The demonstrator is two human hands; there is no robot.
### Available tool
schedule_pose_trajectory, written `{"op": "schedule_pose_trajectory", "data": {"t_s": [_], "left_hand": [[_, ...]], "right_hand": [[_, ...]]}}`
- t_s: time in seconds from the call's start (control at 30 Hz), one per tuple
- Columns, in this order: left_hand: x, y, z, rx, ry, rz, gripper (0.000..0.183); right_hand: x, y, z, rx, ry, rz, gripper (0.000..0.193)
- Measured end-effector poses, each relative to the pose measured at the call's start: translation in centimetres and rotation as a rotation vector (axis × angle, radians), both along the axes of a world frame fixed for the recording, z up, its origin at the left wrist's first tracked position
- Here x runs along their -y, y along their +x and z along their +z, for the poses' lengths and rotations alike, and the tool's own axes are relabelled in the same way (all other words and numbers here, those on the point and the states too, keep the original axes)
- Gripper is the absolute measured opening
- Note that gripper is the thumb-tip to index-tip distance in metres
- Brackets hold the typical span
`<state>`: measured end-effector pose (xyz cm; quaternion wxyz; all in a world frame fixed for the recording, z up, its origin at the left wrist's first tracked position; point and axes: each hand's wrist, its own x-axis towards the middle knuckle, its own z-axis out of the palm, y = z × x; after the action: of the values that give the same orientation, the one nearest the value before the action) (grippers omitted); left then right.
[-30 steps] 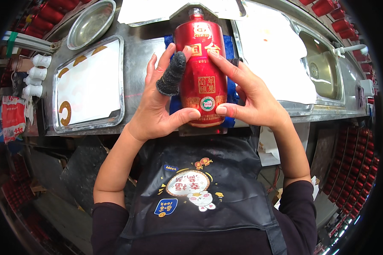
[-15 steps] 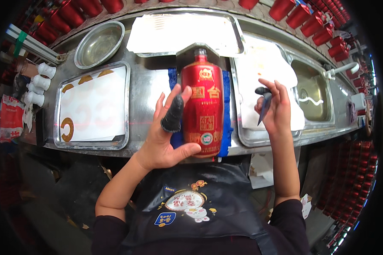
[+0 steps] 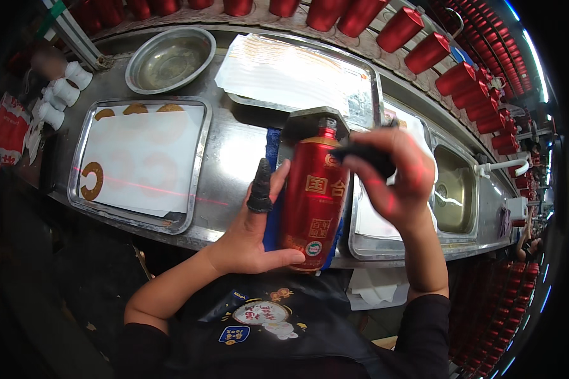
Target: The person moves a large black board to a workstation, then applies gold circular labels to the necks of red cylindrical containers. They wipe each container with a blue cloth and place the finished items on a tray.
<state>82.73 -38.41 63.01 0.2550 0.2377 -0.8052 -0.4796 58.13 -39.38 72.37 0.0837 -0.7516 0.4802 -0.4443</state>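
A red bottle (image 3: 315,202) with gold markings lies neck away from me over blue cloth (image 3: 272,146), in front of a dark angular plate (image 3: 303,121). Beside its lower left is my left hand (image 3: 250,237), fingers apart and a black cot on one finger. The thumb touches the bottle near its base. My right hand (image 3: 401,174), smeared by motion, is closed at the bottle's upper right, near the shoulder. A small dark flat piece (image 3: 368,159) appears in its fingers, hard to tell from the black finger cot there.
At left a metal tray (image 3: 199,165) bears white paper and gold C-shaped pieces. A metal basin (image 3: 171,60) and a papered tray (image 3: 376,79) stand farther back. Red bottles (image 3: 400,29) line the back edge. On the right are another tray (image 3: 379,252) and a sink (image 3: 456,189).
My right hand has moved left and closer, from the right-hand tray to the bottle's upper part. The view has turned. My left thumb stays at the bottle's base.
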Motion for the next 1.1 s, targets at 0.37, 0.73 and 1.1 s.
{"op": "schedule_pose_trajectory", "data": {"t_s": [0.37,0.73,1.1], "left_hand": [[0.1,-0.3,0.2,-0.021,0.045,-0.025,0.13],[0.2,-0.6,0.5,-0.04,0.14,-0.076,0.128],[-0.6,-0.2,-0.6,-0.241,0.421,-0.001,0.118]], "right_hand": [[-3.5,1.9,-0.6,0.104,0.048,-0.071,0.029],[-4.3,-0.2,-4.8,0.185,0.218,-0.313,0.025],[-4.1,0.0,-3.8,-0.198,-0.16,-0.006,0.024]]}}
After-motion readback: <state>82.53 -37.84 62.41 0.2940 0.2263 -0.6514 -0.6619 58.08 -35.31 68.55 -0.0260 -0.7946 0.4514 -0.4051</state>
